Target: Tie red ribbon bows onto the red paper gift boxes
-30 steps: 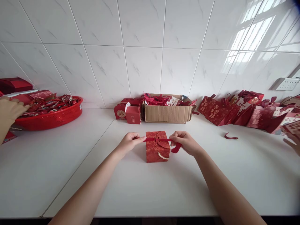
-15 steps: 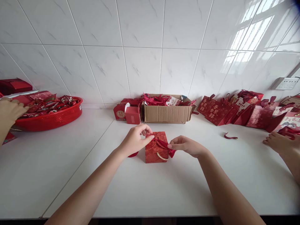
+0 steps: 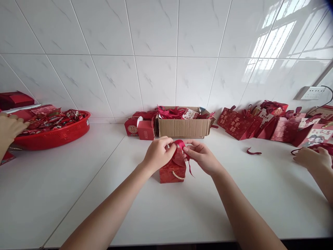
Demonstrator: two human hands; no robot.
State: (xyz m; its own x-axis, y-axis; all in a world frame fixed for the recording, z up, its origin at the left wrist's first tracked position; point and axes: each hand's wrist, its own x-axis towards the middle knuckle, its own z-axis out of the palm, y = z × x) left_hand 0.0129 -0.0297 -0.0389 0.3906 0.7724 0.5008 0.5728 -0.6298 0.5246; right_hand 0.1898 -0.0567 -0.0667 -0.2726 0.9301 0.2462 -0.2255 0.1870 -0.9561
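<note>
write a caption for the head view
Left hand and right hand pinch a red ribbon over a red box on a counter.

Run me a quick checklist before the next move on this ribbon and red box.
1. Does the left hand pinch the red ribbon? Ok.
2. Does the right hand pinch the red ribbon? Ok.
3. Is the red box upright on the white table? Ok.
4. Does a ribbon loop stand above the box top? Ok.
5. Is the knot tight? Cannot tell, the fingers cover it.
6. Is the co-worker's hand apart from the box? Ok.
</note>
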